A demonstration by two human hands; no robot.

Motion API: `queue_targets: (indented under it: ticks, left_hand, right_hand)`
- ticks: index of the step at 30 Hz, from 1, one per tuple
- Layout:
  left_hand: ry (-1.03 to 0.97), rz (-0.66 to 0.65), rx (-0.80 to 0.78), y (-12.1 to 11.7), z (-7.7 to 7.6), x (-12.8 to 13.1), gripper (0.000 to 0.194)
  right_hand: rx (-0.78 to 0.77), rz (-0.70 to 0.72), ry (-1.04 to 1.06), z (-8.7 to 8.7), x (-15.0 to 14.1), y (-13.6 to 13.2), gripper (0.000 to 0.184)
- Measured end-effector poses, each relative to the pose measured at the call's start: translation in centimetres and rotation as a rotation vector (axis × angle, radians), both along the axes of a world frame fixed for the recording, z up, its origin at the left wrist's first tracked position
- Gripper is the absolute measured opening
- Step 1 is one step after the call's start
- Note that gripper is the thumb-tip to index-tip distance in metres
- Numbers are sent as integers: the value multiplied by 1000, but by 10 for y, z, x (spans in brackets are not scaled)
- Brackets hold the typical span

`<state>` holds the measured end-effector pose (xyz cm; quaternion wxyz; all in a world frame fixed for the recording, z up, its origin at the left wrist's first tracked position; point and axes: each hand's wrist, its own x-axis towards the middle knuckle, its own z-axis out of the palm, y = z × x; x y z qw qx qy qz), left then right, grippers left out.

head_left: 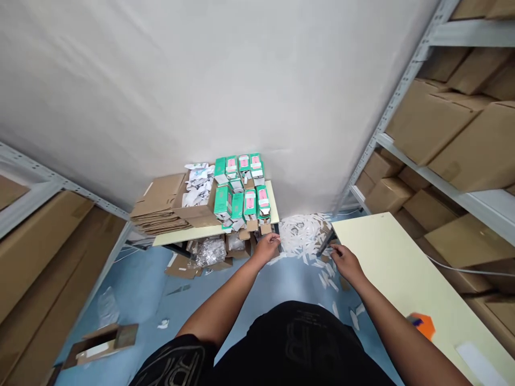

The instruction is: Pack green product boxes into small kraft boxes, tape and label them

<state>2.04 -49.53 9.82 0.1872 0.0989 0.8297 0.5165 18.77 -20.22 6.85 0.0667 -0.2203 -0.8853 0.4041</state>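
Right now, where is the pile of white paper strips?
In the head view, the pile of white paper strips lies on the blue floor against the wall, between the small table with green boxes and the cream table, just beyond both hands.

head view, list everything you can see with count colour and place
green boxes: about ten, green and pink, stacked on the far table
open carton: one, brown, holds white packets, left of the green boxes
flattened cartons: a stack, brown, far table's left end
far table: one, pale yellow
white strips: many, heaped on blue floor by the wall
near table: one, pale yellow, at right
orange object: one, on the near table
shelf cartons: many, brown, right racks
left hand: at the far table's corner
right hand: at the near table's corner
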Motion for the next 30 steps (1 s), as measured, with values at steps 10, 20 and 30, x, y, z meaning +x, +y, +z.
queue_targets:
  ticks: [10, 20, 30]
  left_hand:
    - [-33, 208, -17, -36, -10, -78, 24]
    - [-4, 548, -128, -38, -4, -134, 22]
    - [307, 840, -482, -68, -2, -155, 51]
  right_hand:
    - [-77, 163, -47, 3, -140, -21, 45]
    - [-239, 435, -99, -8, -286, -2, 44]
    - [-285, 623, -94, 3, -364, -34, 42]
